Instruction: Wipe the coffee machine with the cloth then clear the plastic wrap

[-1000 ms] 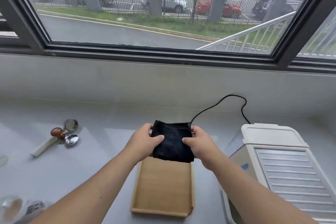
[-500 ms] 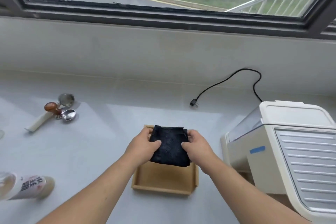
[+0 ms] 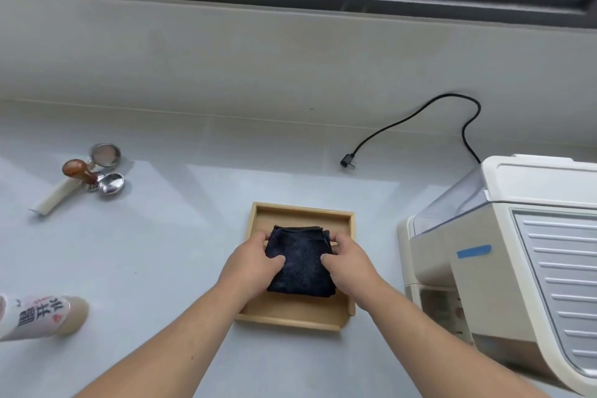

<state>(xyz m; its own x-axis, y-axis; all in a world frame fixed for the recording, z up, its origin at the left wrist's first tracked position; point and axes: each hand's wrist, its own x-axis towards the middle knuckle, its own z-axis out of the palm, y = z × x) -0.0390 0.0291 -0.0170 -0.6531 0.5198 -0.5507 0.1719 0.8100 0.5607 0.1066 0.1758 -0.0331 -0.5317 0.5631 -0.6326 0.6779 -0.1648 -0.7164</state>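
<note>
A folded black cloth point(image 3: 300, 260) lies inside a shallow wooden tray point(image 3: 300, 210) in the middle of the counter. My left hand point(image 3: 250, 263) grips the cloth's left edge and my right hand point(image 3: 350, 260) grips its right edge, thumbs on top. The cream coffee machine point(image 3: 504, 255) stands to the right of the tray, with a blue tape strip on its side and a ribbed top panel. No plastic wrap is visible.
A black power cord point(image 3: 416, 126) with a loose plug lies behind the tray by the wall. At the left lie a portafilter, a wooden-knobbed tamper point(image 3: 79, 171) and metal baskets. A printed bottle point(image 3: 42, 317) lies at the left edge. A window runs along the back.
Both hands have lowered the cloth from above the tray down into it. The view has tilted downward, so less of the window shows.
</note>
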